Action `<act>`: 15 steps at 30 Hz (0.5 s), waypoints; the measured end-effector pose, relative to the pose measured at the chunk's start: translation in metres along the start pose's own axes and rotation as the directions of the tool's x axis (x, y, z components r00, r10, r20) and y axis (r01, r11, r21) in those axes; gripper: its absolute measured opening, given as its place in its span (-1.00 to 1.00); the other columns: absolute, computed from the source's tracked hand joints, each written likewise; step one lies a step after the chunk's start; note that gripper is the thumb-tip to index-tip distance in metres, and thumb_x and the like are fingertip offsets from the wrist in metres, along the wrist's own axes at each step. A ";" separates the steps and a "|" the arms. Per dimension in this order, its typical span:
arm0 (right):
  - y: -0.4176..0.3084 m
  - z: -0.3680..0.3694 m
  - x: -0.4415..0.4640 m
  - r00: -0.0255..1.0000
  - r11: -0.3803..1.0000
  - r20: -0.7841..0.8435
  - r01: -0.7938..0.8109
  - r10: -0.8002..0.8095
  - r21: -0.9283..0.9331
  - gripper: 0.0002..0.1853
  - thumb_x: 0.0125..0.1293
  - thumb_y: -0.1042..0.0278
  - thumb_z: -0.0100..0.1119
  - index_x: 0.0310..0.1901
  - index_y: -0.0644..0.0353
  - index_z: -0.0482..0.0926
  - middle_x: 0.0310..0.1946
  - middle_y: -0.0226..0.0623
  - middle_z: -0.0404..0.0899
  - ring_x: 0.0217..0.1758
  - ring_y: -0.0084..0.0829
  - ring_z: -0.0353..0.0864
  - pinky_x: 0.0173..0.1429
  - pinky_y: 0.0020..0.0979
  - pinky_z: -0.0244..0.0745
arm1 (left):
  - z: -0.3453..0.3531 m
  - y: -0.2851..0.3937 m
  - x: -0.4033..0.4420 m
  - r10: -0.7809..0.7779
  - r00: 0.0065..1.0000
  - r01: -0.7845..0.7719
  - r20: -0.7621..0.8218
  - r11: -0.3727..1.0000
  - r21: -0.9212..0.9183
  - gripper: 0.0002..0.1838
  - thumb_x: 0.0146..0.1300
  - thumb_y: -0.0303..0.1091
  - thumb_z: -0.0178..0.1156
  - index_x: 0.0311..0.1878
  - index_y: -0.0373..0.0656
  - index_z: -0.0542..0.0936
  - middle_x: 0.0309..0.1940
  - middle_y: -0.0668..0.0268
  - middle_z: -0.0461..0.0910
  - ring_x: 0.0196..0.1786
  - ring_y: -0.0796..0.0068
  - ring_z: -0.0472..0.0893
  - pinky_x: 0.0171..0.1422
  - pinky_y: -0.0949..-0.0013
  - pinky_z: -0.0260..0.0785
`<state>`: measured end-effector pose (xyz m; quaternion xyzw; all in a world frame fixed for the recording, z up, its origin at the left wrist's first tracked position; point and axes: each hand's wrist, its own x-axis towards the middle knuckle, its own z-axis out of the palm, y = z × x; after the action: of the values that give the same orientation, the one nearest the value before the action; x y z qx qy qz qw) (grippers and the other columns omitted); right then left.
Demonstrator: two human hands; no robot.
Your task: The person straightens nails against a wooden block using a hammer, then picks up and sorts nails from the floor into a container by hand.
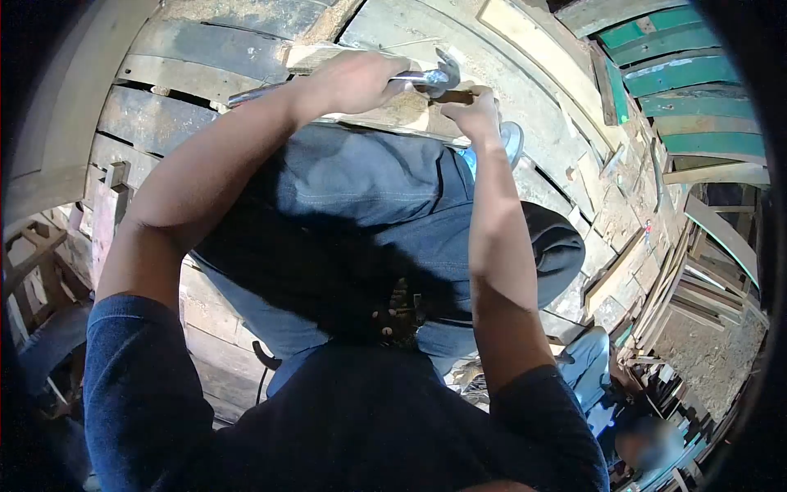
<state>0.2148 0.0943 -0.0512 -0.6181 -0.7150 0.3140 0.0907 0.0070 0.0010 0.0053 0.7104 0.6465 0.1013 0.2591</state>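
Observation:
A metal claw hammer (438, 78) is held in my left hand (361, 80), whose fingers wrap round its shaft close to the head. The shaft runs back under my left forearm. Just right of the hammer head, my right hand (478, 113) has its thumb and fingers closed on a small brown piece (456, 97), too small to name. Beneath both hands lies a light wooden board (410, 113), beside my bent leg. A round, clear-rimmed object (512, 141) sits next to my right wrist, partly hidden by it.
Worn planks (176, 78) form the floor at the upper left. Green slats (680, 82) stand at the upper right. Loose wood strips (713, 287) are piled at the right. Another person (592, 361) sits at the lower right, near scattered wood.

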 end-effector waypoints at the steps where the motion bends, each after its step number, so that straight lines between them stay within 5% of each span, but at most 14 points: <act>1: 0.000 0.000 0.001 0.999 1.000 0.040 -0.026 0.025 0.013 -0.15 -0.31 0.09 0.48 0.10 0.30 0.40 0.07 0.00 0.41 0.15 -0.14 0.43 0.21 -0.31 0.34 | -0.003 0.002 -0.001 0.033 0.999 -0.033 -0.020 0.999 0.026 -0.68 0.34 -0.14 -0.03 0.01 -0.12 0.46 -0.34 0.00 0.58 -0.20 -0.05 0.57 -0.11 -0.01 0.38; 4: -0.003 -0.001 -0.003 0.999 0.999 0.027 -0.041 0.041 -0.008 -0.16 -0.30 0.10 0.48 0.09 0.31 0.41 0.05 0.01 0.44 0.14 -0.14 0.44 0.21 -0.30 0.35 | 0.003 0.002 0.000 0.037 0.999 -0.036 -0.005 0.998 0.051 -0.70 0.33 -0.13 -0.03 -0.04 -0.13 0.46 -0.34 0.03 0.59 -0.21 -0.03 0.58 -0.12 -0.01 0.39; 6: -0.003 0.001 -0.002 1.000 1.000 -0.010 0.025 -0.025 -0.017 -0.18 -0.26 0.27 0.52 0.04 0.45 0.30 -0.13 0.02 0.54 -0.04 -0.18 0.57 0.05 -0.33 0.46 | 0.020 -0.006 0.002 0.092 0.991 -0.083 -0.095 0.993 0.089 -0.72 0.33 -0.16 0.00 -0.03 -0.12 0.43 -0.43 -0.01 0.55 -0.29 -0.07 0.56 -0.20 -0.04 0.37; 12: 0.006 0.006 0.003 1.000 0.995 -0.007 0.031 -0.030 0.097 -0.18 -0.29 0.25 0.53 0.02 0.44 0.31 -0.13 0.05 0.53 0.00 -0.11 0.54 0.08 -0.30 0.44 | 0.001 0.007 -0.004 0.039 0.999 -0.036 -0.035 0.997 0.069 -0.69 0.33 -0.14 -0.01 0.03 -0.09 0.44 -0.35 0.03 0.58 -0.23 -0.04 0.57 -0.15 -0.03 0.38; 15: 0.005 0.005 0.001 0.999 1.000 -0.036 0.024 -0.024 -0.009 -0.17 -0.31 0.25 0.51 0.05 0.42 0.33 -0.10 0.07 0.52 0.02 -0.12 0.53 0.11 -0.28 0.43 | 0.014 0.002 -0.002 0.086 0.993 -0.079 -0.078 0.993 0.087 -0.68 0.34 -0.11 -0.02 0.03 -0.08 0.44 -0.39 0.02 0.57 -0.26 -0.04 0.57 -0.17 -0.04 0.37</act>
<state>0.2159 0.0940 -0.0579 -0.6155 -0.7219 0.2986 0.1045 0.0156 -0.0046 -0.0054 0.7419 0.6304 0.1135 0.1980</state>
